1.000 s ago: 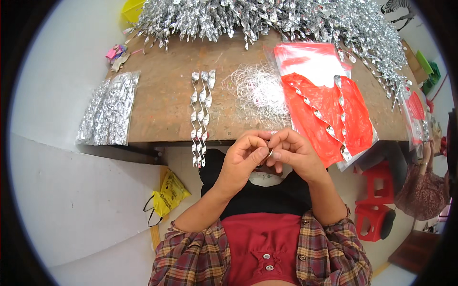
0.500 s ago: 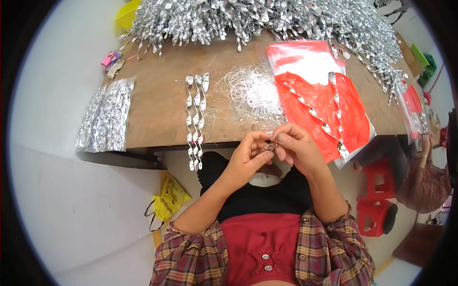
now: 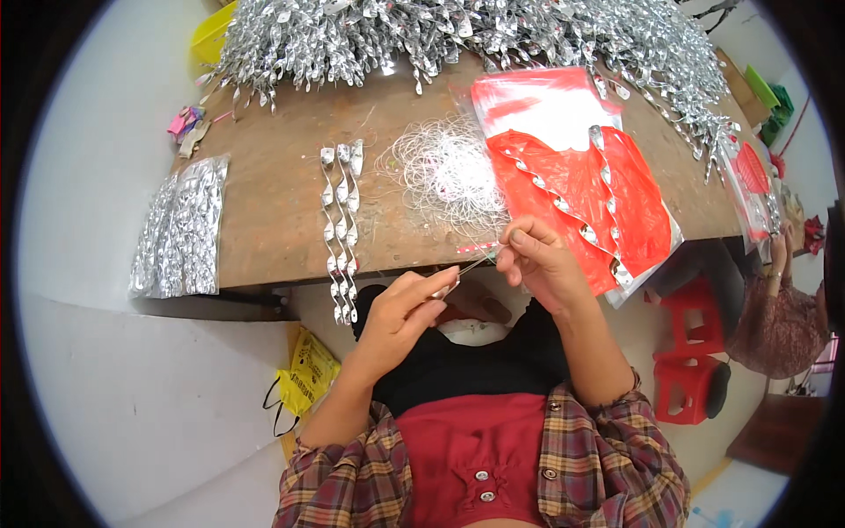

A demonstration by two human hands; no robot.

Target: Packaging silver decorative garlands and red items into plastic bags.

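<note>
A thin string (image 3: 476,262) runs taut between my two hands, just off the table's near edge. My left hand (image 3: 403,315) is closed, its fingers pressed together on the lower end, where a small pale bit shows that I cannot make out. My right hand (image 3: 547,268) pinches the upper end between thumb and forefinger. Beyond my hands lies a loose tangle of white string (image 3: 444,176). Three twisted silver strips (image 3: 341,231) lie side by side left of it, their ends past the table edge. Two more silver spirals rest on red plastic bags (image 3: 647,198) at the right.
A big heap of silver spirals (image 3: 370,40) covers the far side of the brown table (image 3: 282,185). Bagged spirals (image 3: 180,229) lie at the left edge. A yellow bag (image 3: 308,370) is on the floor. At right are red stools (image 3: 687,387) and another person (image 3: 775,330).
My hands were close together; now they are apart, the left moved left and down toward me, and the string is stretched between them. The whole view has shifted slightly.
</note>
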